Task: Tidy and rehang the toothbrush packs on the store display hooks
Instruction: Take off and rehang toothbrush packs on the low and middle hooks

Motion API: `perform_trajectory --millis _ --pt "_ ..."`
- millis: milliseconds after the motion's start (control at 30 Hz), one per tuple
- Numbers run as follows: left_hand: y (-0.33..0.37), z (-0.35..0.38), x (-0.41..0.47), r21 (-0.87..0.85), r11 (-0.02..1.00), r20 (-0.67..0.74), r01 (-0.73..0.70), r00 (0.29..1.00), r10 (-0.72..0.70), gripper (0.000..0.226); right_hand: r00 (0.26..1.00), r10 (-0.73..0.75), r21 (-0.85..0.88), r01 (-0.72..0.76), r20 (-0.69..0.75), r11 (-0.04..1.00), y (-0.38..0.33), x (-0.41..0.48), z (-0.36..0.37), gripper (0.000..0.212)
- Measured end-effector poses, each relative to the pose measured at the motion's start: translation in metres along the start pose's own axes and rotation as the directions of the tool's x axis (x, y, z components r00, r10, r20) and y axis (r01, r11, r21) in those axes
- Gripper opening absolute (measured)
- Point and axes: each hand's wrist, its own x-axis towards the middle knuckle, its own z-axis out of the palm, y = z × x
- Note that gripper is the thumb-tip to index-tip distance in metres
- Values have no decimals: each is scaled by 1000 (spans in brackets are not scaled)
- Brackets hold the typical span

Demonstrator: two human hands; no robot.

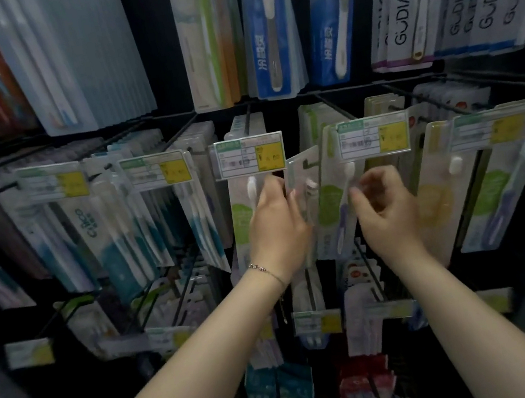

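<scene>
A clear toothbrush pack stands tilted between two hooks in the middle row. My left hand grips its left edge, fingers curled round it. My right hand hovers just to the right with loosely curled fingers, in front of a hanging pack with a green circle; I cannot tell whether it touches that pack. Another green-circle pack hangs behind my left hand under a price tag. The hook of the tilted pack is hidden.
Black wire hooks run toward me, each with a white and yellow price tag at its tip. More toothbrush packs hang to the left, right, above and below.
</scene>
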Motion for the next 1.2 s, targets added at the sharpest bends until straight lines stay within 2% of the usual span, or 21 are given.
perform_trajectory --millis 100,167,267,400,633,667,767,900,1033,1133,1200 --pt "-11 -9 -9 -69 997 24 -22 999 24 9 984 -23 49 15 176 999 -1 -7 12 22" --pt "-14 -16 -15 -133 990 39 -36 998 41 7 973 -3 46 -8 232 999 -1 -10 18 28" --pt "-17 -27 -24 -210 977 60 -23 998 37 9 951 -22 108 -12 309 994 -7 -16 26 7" --pt "-25 -38 -32 -317 945 86 77 995 -52 11 916 -52 163 -15 398 986 -13 -24 37 19" --pt "-43 -52 -30 -422 857 158 298 954 -254 6 929 8 -128 42 371 991 -25 -9 62 17" --pt "-43 -54 -26 -449 832 174 324 946 -275 3 933 7 -153 52 361 987 -29 -6 66 19" --pt "-40 -59 -12 -550 756 183 355 934 -306 13 953 1 -179 55 302 982 -41 4 74 25" --pt "-36 -61 6 -574 746 180 337 941 -287 11 980 24 -156 7 196 988 -52 11 77 25" --pt "-40 -60 16 -548 765 199 339 941 -274 9 982 81 -106 -63 173 992 -48 13 81 24" --pt "-42 -58 22 -481 808 225 341 939 -262 3 979 135 23 -140 155 990 -38 12 88 26" --pt "-43 -56 27 -403 851 247 338 935 -254 10 979 139 98 -155 147 983 -29 10 89 28"
